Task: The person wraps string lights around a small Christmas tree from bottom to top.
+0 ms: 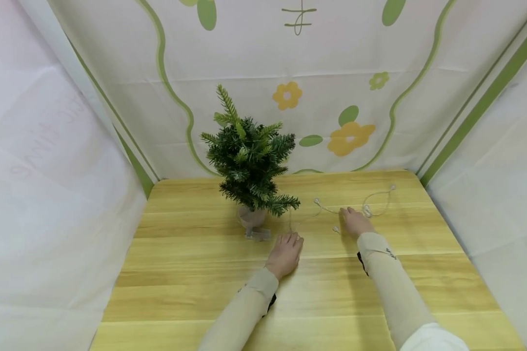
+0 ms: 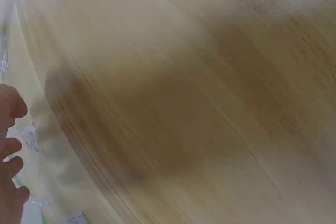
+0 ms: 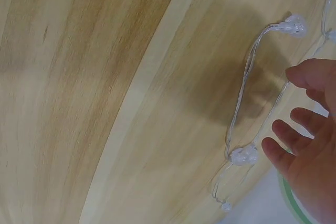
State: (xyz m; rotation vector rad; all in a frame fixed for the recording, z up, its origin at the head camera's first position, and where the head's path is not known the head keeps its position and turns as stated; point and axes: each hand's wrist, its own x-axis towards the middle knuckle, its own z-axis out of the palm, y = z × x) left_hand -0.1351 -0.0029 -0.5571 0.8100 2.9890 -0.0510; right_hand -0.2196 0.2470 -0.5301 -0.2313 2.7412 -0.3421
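Observation:
A string of lights [image 1: 329, 210] with thin clear wire and clear plastic bulbs lies across the table. My right hand [image 1: 356, 223] grips its wire at the fingertips; in the right wrist view the wire passes behind the thumb [image 3: 310, 74], while the other fingers stand apart. Clear bulbs [image 3: 244, 156] lie beside that hand. Farther left, my left hand [image 1: 285, 253] is low over the table, its fingertips at the near end of the wire. The left wrist view catches only its fingers [image 2: 11, 167], with a clear bulb [image 2: 31, 138] beside them; whether they pinch it is hidden.
A small artificial pine tree [image 1: 252, 161] with a pale round base [image 1: 250, 217] stands left of the lights. A clear-grey piece [image 1: 258, 234] lies before its base. The wooden table [image 1: 193, 287] meets a printed fabric wall [image 1: 246, 48] behind; fabric also hangs at both sides.

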